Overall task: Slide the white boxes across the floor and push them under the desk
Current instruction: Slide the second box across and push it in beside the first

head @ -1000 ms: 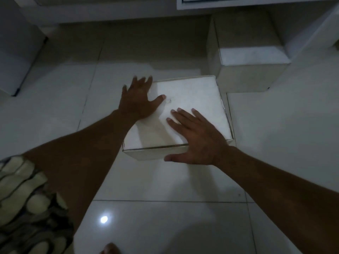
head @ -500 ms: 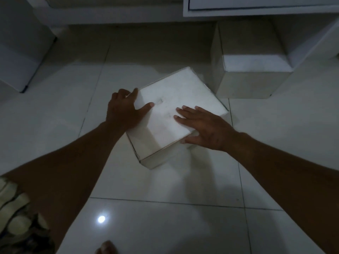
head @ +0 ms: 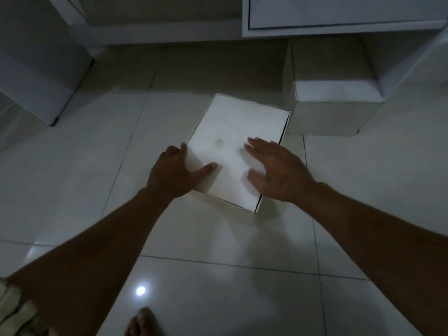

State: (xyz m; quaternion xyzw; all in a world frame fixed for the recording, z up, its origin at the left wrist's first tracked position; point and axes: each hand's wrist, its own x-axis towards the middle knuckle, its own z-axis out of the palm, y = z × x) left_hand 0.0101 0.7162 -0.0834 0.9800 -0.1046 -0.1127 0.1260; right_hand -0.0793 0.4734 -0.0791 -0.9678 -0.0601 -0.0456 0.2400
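Observation:
A flat white box [head: 238, 132] lies on the tiled floor in the middle of the view, its long side pointing away from me and slightly right. My left hand [head: 175, 172] clasps its near left edge, thumb on the lid and fingers down the side. My right hand [head: 276, 169] is blurred, fingers spread, over the lid's right part; whether it touches the lid I cannot tell. A taller white box [head: 332, 93] stands just beyond to the right, partly under the white desk [head: 339, 15]. The flat box's far right corner almost touches it.
A white cabinet or desk side panel [head: 36, 69] stands at the far left. Another white panel [head: 417, 61] rises at the right behind the tall box. My bare foot [head: 143, 323] shows at the bottom edge, and patterned cloth [head: 14, 311] at the bottom left.
The flat box has turned from broadside to lengthwise and slid away from me toward the tall box. My left hand moved from the lid to its left edge.

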